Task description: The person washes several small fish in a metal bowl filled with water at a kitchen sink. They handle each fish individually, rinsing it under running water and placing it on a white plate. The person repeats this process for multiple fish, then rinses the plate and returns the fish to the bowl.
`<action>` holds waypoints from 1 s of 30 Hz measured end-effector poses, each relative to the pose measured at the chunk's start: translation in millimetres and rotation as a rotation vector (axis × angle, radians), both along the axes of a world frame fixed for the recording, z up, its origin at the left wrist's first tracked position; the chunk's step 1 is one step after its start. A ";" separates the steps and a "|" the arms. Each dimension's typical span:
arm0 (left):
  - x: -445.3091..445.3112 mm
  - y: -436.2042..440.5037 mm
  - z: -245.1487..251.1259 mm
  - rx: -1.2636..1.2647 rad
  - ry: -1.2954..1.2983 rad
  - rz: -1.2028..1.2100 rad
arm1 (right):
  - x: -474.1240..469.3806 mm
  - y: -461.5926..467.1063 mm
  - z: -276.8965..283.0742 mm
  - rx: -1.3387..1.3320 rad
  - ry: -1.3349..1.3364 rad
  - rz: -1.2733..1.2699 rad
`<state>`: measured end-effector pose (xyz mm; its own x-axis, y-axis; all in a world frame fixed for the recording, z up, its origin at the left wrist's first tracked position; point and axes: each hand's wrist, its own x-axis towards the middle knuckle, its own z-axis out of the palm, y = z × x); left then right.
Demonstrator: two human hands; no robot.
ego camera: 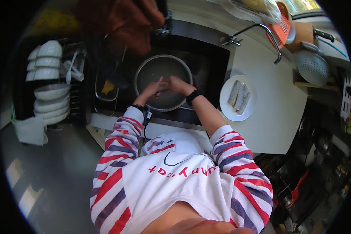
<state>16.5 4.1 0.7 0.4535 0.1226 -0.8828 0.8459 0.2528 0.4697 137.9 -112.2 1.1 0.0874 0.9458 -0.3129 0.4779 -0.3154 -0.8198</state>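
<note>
Over a round metal basin (163, 109) of water, my left hand (152, 89) and my right hand (177, 84) meet near the middle. A small pale, greyish thing seems to lie between their fingers; the fingers hide most of it, and its kind cannot be told. My left hand's fingers point toward the right hand, whose fingers curl over the same spot. The basin sits in a dark sink (206, 76). To the right of it, a white plate (225, 109) on the counter bears several pieces of silvery fish (237, 93) lying side by side.
A black faucet (263, 26) arches over the counter (275, 117). Stacked white bowls (48, 63) and dishes (52, 106) fill a rack at left. A wire basket (105, 99) holds something yellow. A reddish-brown cloth (125, 23) hangs above; a colander (313, 67) and knife handle (324, 35) are at right.
</note>
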 end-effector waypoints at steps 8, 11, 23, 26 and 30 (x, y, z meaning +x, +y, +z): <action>-24.0 -2.3 26.2 -0.275 -0.262 0.207 | -29.3 4.6 -34.6 0.145 0.348 -0.805; -28.5 0.4 11.0 -0.288 -0.286 0.194 | -36.4 6.3 -75.3 0.068 0.277 -1.052; -16.5 -15.2 -62.0 -0.206 0.079 0.491 | -78.3 -0.2 -140.4 -0.289 1.263 -0.764; -19.1 -13.6 -53.5 -0.420 0.050 0.461 | -72.2 3.7 -119.6 -0.505 1.552 -0.893; -18.9 -15.6 -35.2 -0.554 -0.053 0.505 | -58.2 6.1 -118.5 -0.431 1.250 -0.831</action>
<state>-2.4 -11.5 -34.6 0.5032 -0.1292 -0.8545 0.5441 0.8155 0.1971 79.7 -106.0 -117.3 0.0077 0.5888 -0.8082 -0.8341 -0.4421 -0.3300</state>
